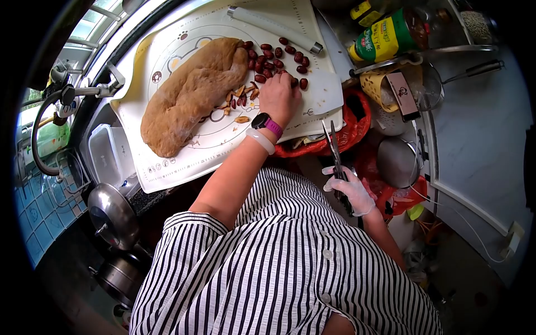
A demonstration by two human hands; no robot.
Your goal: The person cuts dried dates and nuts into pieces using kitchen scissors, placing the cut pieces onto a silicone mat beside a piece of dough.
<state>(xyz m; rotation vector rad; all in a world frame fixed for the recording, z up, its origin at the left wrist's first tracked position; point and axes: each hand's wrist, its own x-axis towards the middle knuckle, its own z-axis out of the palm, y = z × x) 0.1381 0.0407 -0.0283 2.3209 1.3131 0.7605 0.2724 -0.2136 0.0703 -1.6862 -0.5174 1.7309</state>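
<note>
On the white mat [192, 167] lies a long slab of brown dough [195, 92]. To its right are several whole red dates [278, 52], with cut date pieces [240, 100] beside the dough's lower right edge. My left hand [280, 95], wearing a watch and a light bangle, reaches into the lower dates; its fingertips are bent down on them, and what they grip is hidden. My right hand [353, 191], in a clear glove, holds dark scissors [336, 156] off the mat's right edge, blades pointing up and slightly apart.
A rolling pin [276, 29] lies across the mat's top, a translucent scraper [321, 92] at its right. Red bags [357, 120] hang beside the counter. An oil bottle [391, 36] and strainer [432, 86] are at upper right, a plastic tub [109, 156] and pot lid [111, 215] at left.
</note>
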